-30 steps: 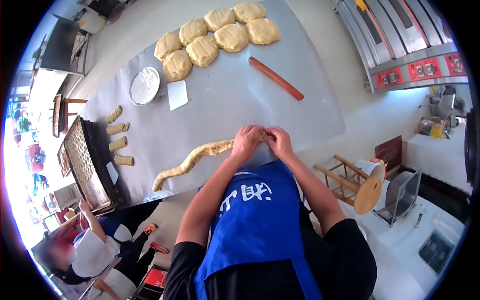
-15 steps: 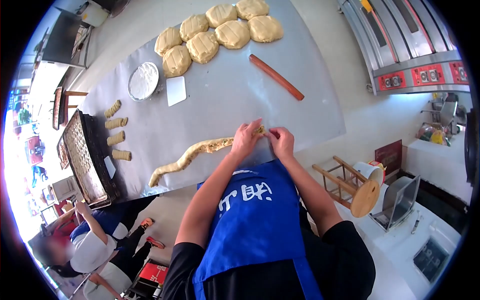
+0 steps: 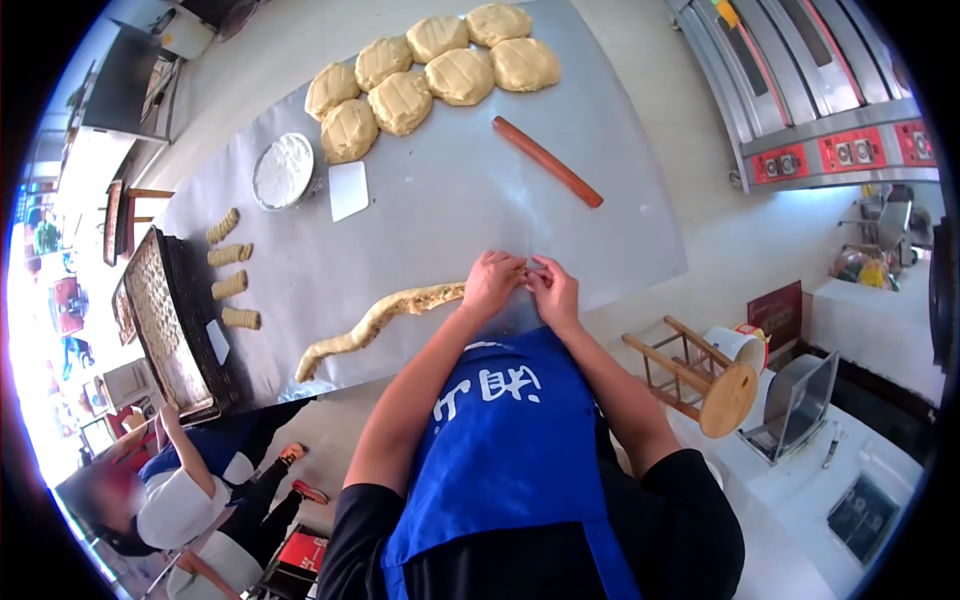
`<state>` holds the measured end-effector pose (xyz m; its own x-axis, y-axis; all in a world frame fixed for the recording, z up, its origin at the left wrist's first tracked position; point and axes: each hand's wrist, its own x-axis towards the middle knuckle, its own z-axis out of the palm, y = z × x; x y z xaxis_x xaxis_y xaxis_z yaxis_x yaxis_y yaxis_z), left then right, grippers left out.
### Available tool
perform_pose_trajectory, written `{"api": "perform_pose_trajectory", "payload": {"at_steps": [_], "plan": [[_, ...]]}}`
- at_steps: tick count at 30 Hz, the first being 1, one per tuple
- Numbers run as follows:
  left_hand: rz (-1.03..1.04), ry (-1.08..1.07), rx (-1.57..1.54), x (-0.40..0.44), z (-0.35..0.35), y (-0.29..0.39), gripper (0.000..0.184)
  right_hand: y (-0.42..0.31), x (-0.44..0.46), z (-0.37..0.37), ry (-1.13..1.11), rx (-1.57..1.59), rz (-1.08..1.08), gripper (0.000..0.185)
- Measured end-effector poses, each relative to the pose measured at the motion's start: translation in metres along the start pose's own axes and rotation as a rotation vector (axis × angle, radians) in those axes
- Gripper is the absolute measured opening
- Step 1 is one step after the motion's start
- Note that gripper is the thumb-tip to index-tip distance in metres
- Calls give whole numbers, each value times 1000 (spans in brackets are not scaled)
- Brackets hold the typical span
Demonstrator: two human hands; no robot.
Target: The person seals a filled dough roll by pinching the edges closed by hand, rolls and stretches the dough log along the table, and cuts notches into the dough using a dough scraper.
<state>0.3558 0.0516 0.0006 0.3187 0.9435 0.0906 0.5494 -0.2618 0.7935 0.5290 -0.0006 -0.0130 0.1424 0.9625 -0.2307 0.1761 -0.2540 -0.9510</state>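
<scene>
A long dough roll (image 3: pixel 372 322) lies in a curve across the metal table, with a crumbly filling showing along part of it. My left hand (image 3: pixel 490 284) is closed over its right end, fingers bent and pinching. Right beside it, my right hand (image 3: pixel 553 292) pinches the dough at the very tip, the fingertips of both hands nearly meeting. The bit of dough between them is mostly hidden by my fingers. Beyond my hands, a reddish-brown rolling pin (image 3: pixel 548 162) lies slantwise on the table.
Several large dough lumps (image 3: pixel 400 103) sit at the far side. Nearer are a bowl of flour (image 3: pixel 283 172) and a white scraper (image 3: pixel 348 191). Several ridged dough pieces (image 3: pixel 230 256) lie left, beside stacked baking trays (image 3: pixel 170 330). A wooden stool (image 3: pixel 728 400) stands right; another person (image 3: pixel 180 500) is lower left.
My right hand has closed in toward my left at the dough's end. My left fingers have curled down over the tip, which showed more before. The view has shifted slightly.
</scene>
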Motion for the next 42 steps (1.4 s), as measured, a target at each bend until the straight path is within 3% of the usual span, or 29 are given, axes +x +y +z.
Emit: {"api": "perform_pose_trajectory", "payload": {"at_steps": [1, 7, 10, 11, 13, 14, 16, 19, 21, 25, 27, 31, 34, 42], "plan": [[2, -115, 22, 2, 0, -4, 26, 2, 1, 0, -4, -1, -2, 34], [-234, -85, -38, 4, 4, -2, 21, 0, -2, -2, 60, 24, 54, 37], [-329, -105, -108, 7, 4, -5, 28, -4, 0, -1, -89, 51, 123, 37], [-330, -106, -108, 6, 3, -6, 28, -8, 0, -1, 18, -23, 43, 35], [-416, -52, -405, 3, -5, -3, 39, -8, 2, -2, 123, -96, -35, 32], [-417, -54, -405, 0, -12, -2, 39, -8, 4, -5, 68, -192, -110, 30], [-147, -49, 73, -9, -25, -5, 45, -11, 4, -4, 17, -285, -176, 29], [-151, -213, 143, -15, -31, -14, 41, -17, 1, -1, -62, -375, -245, 26], [-177, -217, 94, -13, -31, -19, 41, -19, 6, -7, -99, -501, -378, 26], [-199, -223, 29, -12, -31, -18, 36, -31, 17, -13, -119, -514, -437, 28], [-216, -149, -89, -12, -27, -13, 31, -43, 20, -10, 0, -169, -184, 33], [-174, -30, -207, -11, -21, -10, 25, -24, 31, -14, -188, -304, -216, 39], [-139, -170, -43, -9, -19, -17, 30, -19, 33, -12, -188, -304, -256, 33], [-235, -85, -127, -8, -14, -9, 30, -27, 34, -16, -303, -456, -382, 21]]}}
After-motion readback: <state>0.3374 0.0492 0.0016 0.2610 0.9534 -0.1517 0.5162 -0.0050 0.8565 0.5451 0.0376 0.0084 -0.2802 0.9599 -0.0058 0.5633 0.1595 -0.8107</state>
